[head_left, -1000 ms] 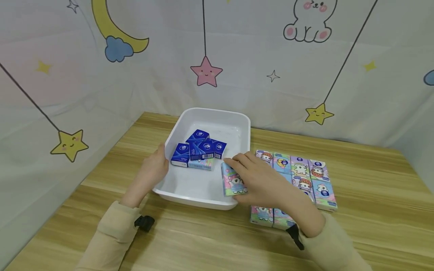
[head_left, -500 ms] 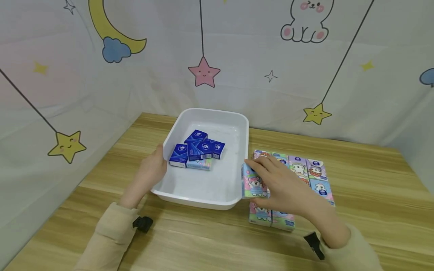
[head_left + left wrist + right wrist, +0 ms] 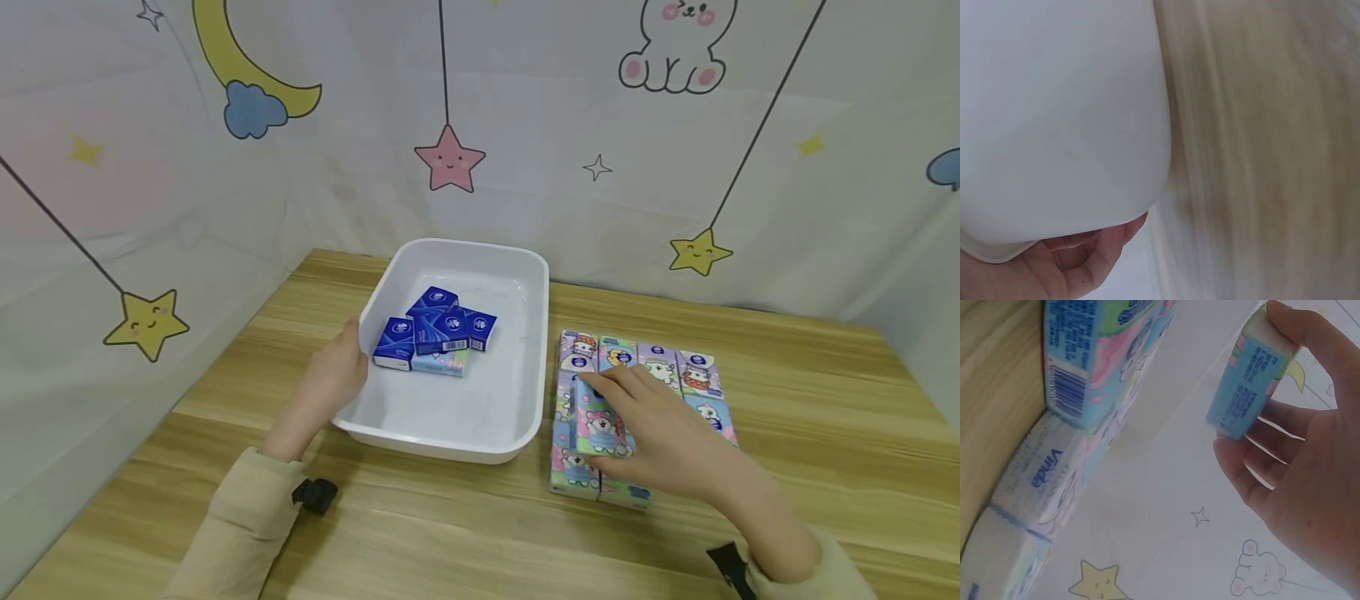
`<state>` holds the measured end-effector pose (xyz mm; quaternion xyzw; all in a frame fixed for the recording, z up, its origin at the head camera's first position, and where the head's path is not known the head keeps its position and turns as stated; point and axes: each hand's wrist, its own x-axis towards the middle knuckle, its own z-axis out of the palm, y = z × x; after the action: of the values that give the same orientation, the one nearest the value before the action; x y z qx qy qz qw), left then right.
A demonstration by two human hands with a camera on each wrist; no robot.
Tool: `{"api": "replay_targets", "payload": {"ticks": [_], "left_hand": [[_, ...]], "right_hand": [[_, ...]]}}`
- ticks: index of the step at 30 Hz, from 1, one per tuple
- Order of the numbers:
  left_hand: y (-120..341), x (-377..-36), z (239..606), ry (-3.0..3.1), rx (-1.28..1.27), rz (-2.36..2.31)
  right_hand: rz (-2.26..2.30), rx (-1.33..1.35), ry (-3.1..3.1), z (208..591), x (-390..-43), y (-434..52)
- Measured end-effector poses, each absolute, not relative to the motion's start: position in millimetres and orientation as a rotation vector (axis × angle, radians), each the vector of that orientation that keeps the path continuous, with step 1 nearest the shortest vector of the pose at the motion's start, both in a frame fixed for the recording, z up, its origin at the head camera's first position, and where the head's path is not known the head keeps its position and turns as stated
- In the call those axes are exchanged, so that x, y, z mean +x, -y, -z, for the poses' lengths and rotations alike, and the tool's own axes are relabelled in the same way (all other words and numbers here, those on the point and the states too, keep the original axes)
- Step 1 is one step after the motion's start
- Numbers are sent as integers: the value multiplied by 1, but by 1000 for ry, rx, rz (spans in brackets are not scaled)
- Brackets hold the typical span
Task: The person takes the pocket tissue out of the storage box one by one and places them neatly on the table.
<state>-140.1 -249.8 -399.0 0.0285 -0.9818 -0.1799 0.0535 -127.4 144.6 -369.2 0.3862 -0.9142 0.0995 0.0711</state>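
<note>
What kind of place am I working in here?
Probably a staged tabletop set rather than a lived-in room: a wooden table closed in by a cartoon moon-and-stars curtain, with only a white tub and tissue packs laid out.

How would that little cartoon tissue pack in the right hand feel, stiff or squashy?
Probably light: the right hand lifts the tissue pack with fingertips alone. Likely soft, its printed wrapper glossy, maybe slippery. Flat-sided, so it shouldn't roll.
</note>
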Motion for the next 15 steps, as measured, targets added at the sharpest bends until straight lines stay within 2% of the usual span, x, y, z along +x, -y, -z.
{"api": "replay_targets", "payload": {"ticks": [15], "left_hand": [[249,-139,396,2984,78,546]], "right_hand": [[-271,1058,2825,389,-114,-184]]}}
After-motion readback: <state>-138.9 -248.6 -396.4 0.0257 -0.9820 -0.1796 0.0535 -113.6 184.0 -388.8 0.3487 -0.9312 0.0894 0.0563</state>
